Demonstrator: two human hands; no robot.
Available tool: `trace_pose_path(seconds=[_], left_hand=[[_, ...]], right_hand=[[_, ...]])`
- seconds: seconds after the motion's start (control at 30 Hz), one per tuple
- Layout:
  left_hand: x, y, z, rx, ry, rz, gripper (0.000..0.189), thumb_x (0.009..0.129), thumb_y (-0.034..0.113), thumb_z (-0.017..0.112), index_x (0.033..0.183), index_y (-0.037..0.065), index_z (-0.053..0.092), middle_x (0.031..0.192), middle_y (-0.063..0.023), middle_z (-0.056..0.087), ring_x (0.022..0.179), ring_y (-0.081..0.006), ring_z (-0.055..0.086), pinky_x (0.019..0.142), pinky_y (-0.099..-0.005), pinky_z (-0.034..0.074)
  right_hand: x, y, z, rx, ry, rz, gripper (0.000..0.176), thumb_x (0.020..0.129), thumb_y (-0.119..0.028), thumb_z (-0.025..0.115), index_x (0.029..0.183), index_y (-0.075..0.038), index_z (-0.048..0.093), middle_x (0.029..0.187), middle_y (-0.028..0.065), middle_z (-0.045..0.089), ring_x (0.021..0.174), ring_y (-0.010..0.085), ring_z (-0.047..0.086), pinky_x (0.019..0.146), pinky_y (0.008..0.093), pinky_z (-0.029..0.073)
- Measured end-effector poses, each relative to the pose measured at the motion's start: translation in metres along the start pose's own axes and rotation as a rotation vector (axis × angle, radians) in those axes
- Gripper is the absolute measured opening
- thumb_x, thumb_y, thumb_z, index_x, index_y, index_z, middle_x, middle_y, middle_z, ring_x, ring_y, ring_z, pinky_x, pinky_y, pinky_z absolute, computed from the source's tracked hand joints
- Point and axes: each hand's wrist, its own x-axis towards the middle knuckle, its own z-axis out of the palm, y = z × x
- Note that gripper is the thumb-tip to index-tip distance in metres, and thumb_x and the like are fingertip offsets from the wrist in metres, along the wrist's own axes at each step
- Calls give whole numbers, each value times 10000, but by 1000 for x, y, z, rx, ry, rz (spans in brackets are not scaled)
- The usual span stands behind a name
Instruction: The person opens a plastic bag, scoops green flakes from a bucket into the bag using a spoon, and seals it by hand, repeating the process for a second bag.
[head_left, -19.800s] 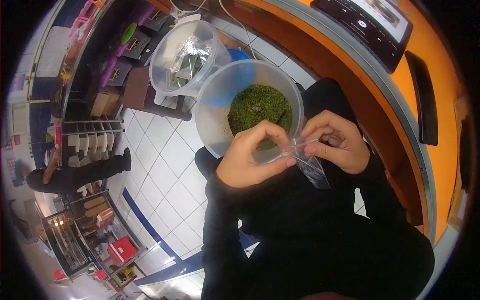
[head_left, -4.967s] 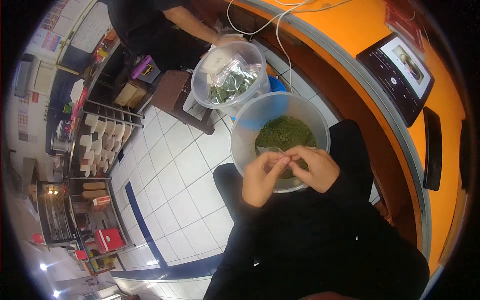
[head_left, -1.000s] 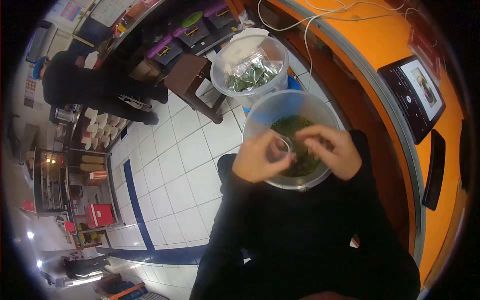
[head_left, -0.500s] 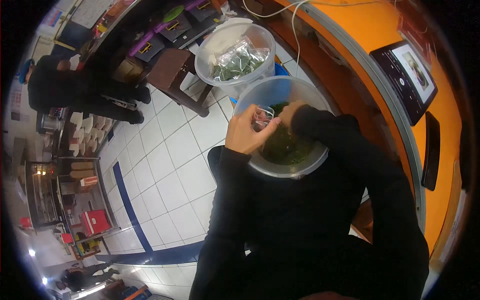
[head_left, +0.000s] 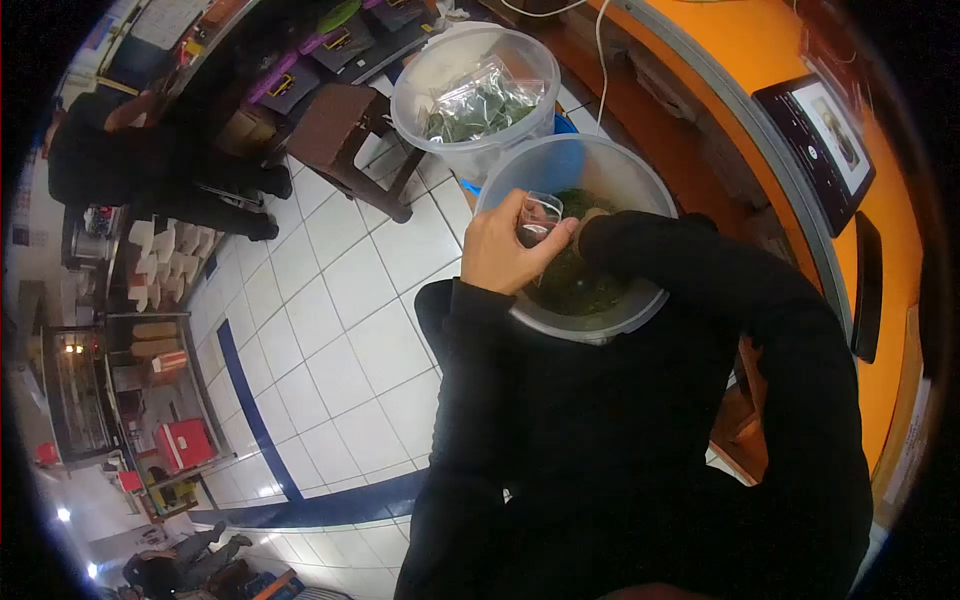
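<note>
My left hand [head_left: 505, 245] is closed on a small clear plastic bag [head_left: 540, 212], its mouth standing up above thumb and fingers. It is held over a large translucent bucket [head_left: 640, 175] between my legs. Chopped green leaves [head_left: 575, 288] cover the inside of this bucket. Close beside the bag, my right hand [head_left: 590, 232] reaches into the bucket; the dark sleeve covers most of it and its fingers are hidden. A second translucent bucket [head_left: 470, 160] stands just beyond, with several clear bags of green leaves [head_left: 485, 110] in it.
An orange counter [head_left: 720, 45] runs along my right, carrying a tablet [head_left: 820, 140] and a dark flat object [head_left: 866, 290]. A brown stool [head_left: 335, 125] stands on white floor tiles [head_left: 330, 310]. One person [head_left: 120, 160] stands at the far left, another person [head_left: 165, 570] farther off below.
My right hand has gone a little lower and closer to the left thumb, its fingers now more hidden. My left hand still holds the bag. The whole view has shifted slightly.
</note>
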Motion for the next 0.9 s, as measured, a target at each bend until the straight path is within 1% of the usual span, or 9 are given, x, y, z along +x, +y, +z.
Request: trace_pose_path(seconds=[0.03,0.17,0.27,0.37,0.5,0.57,0.67,0.77,0.9], left_hand=[[0,-1,1,-6,4,-1,470,830,406,879,898,-6,662,809,-145,742,749,-262,749,700,-356,562],[0,-5,1,-46,23,13,470,833,397,881,916,-9,659,809,-147,741,756,-264,753,713,-353,567],[-1,-4,0,-42,1,-1,466,834,392,880,916,-8,657,808,-148,740,757,-266,753,715,-352,567],[1,-1,1,-41,-7,2,459,836,387,879,913,-7,656,807,-147,739,756,-269,753,713,-352,565],[0,-3,2,-26,0,3,447,836,376,878,917,-3,656,796,-145,732,747,-270,748,710,-350,560],[1,-4,2,-30,6,11,446,836,375,879,921,-1,656,797,-140,731,743,-262,745,708,-349,559],[0,-5,2,-47,8,23,444,837,375,881,928,2,656,799,-127,728,737,-240,735,704,-346,556],[1,-5,1,-75,3,17,446,837,376,883,931,4,656,802,-117,725,736,-212,723,703,-340,552],[1,-6,1,-85,-10,-4,445,840,371,884,928,1,653,799,-110,717,737,-190,707,706,-330,545]], right_hand=[[3,1,1,100,-45,200,348,957,-351,636,1215,-172,787,1230,90,760,1122,274,739,866,454,591],[-54,-2,-75,-110,112,2,301,893,-309,773,1127,-123,809,1105,54,799,972,294,765,697,574,568],[-95,-7,-118,-141,75,-4,379,977,-313,629,1287,-133,753,1232,132,763,1086,314,749,760,585,578],[53,-24,-20,154,72,12,392,999,-287,568,1311,-120,736,1214,146,767,1077,344,750,818,558,582],[10,-29,-40,62,72,-194,400,1019,-287,496,1279,-107,741,1178,137,778,1060,357,752,869,521,582],[7,-15,-54,217,221,-90,336,1016,-290,557,1217,-118,764,1154,137,781,1043,327,756,857,500,584],[-137,11,-144,201,-3,-159,200,964,-240,691,1080,-114,793,1053,123,795,978,302,762,821,478,583],[-140,28,-135,301,201,-224,101,866,-150,807,952,-98,793,944,102,794,926,291,761,782,457,579],[-157,56,-125,540,287,-343,127,856,-162,783,956,-87,762,920,138,778,901,334,751,781,467,566]])
